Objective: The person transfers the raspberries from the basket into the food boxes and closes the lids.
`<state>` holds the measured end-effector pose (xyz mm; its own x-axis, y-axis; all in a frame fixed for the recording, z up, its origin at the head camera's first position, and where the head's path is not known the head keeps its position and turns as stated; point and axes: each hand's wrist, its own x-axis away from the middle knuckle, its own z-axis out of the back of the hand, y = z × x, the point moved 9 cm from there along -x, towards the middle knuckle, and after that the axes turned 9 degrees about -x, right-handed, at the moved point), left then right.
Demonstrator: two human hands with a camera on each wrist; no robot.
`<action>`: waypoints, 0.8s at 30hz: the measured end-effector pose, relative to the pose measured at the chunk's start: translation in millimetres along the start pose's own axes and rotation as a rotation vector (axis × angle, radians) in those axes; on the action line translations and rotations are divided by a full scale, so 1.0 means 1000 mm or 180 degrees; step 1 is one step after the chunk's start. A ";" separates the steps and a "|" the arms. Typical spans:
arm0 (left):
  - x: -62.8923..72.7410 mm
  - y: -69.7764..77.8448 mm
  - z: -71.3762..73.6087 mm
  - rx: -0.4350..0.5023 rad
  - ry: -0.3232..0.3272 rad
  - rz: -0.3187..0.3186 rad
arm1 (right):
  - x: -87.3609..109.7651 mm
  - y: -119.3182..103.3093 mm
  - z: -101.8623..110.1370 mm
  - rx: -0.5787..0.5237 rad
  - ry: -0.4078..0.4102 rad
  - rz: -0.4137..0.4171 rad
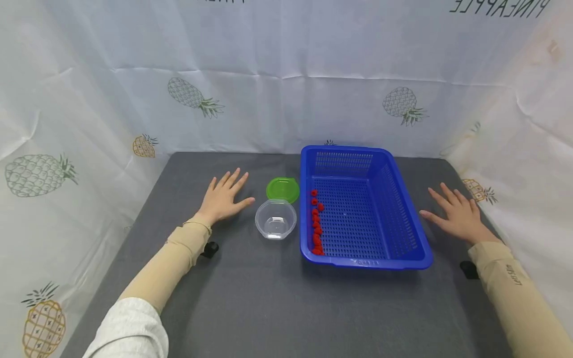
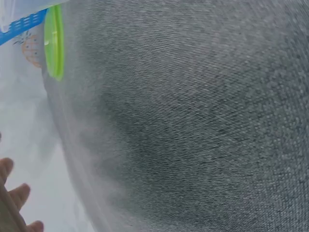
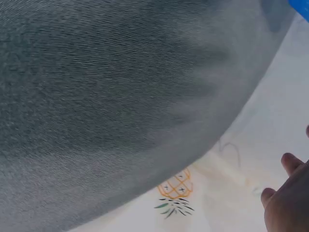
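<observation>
My left hand (image 1: 225,198), fingers spread and holding nothing, is over the grey table left of a clear plastic bowl (image 1: 276,219). Behind the bowl lies a round green lid (image 1: 283,190), also seen in the left wrist view. To their right stands a blue perforated basket (image 1: 358,262). Several small red pieces (image 1: 316,230), too small to identify, line the basket's left side. Beyond the basket's right wall is my right hand (image 1: 457,215), spread out with nothing in it. Only some fingertips of each hand show in the wrist views.
A grey cloth-like surface covers the table (image 1: 250,308). White curtains (image 1: 286,114) printed with pineapples enclose its back and both sides. The right curtain comes close to my right hand. A small black object (image 1: 209,249) sits by my left wrist, another (image 1: 469,270) by my right.
</observation>
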<state>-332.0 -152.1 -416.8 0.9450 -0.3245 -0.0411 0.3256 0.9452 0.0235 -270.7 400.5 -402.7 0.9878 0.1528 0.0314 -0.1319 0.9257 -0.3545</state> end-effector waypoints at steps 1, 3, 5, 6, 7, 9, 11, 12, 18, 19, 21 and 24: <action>0.000 0.000 0.002 0.0016 0.0006 0.0001 | 0.000 -0.001 0.002 -0.0001 0.0026 0.0046; 0.001 -0.001 0.006 0.0069 0.0036 0.0003 | 0.000 -0.005 0.007 -0.0038 0.0053 0.0137; 0.002 -0.001 0.009 0.0111 0.0067 0.0010 | 0.000 -0.009 0.012 -0.0068 0.0083 0.0237; 0.003 -0.002 0.011 0.0133 0.0096 0.0012 | 0.000 -0.012 0.014 -0.0101 0.0085 0.0273; 0.003 -0.003 0.012 0.0167 0.0128 0.0018 | -0.001 -0.014 0.016 -0.0130 0.0086 0.0296; 0.005 -0.004 0.015 0.0225 0.0191 0.0029 | 0.000 -0.020 0.020 -0.0154 0.0094 0.0335; 0.005 -0.004 0.017 0.0284 0.0237 0.0036 | 0.000 -0.025 0.024 -0.0169 0.0100 0.0347; 0.005 -0.004 0.019 0.0323 0.0257 0.0033 | 0.001 -0.029 0.026 -0.0183 0.0106 0.0364; 0.010 0.000 0.018 0.0767 0.0122 -0.0063 | 0.001 -0.053 0.039 -0.0279 0.0228 0.0456; 0.011 0.001 0.016 0.0861 0.0060 -0.0086 | 0.001 -0.057 0.041 -0.0301 0.0258 0.0467; 0.013 0.004 0.012 0.1033 -0.0069 -0.0138 | 0.000 -0.065 0.045 -0.0388 0.0298 0.0461; 0.015 0.005 0.008 0.1281 -0.0126 -0.0153 | -0.002 -0.078 0.049 -0.0619 0.0313 0.0485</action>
<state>-315.8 -152.2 -409.5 0.9263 -0.3765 -0.0134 0.3482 0.8421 0.4119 -266.0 345.0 -329.2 0.9623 0.2423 -0.1236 -0.2707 0.8092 -0.5214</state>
